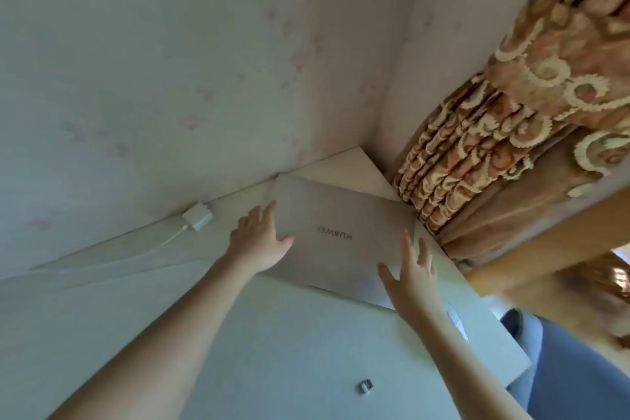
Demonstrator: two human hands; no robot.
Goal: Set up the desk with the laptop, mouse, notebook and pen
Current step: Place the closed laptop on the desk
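**Both hands at closed laptop**

Closed silver-grey rectangular laptop is lying flat on the white tabletop, in the far corner. Left hand is resting spread on its left edge, not gripping. Right hand is hovering open over the near-right corner. White square charger is sitting left of the left hand.

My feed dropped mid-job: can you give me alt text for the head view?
Both hands reach for a closed silver laptop lying on a white desk in a room corner: the left hand rests on its left edge, the right hand is open at its right side. A white charger lies by the wall; a patterned curtain hangs to the right.
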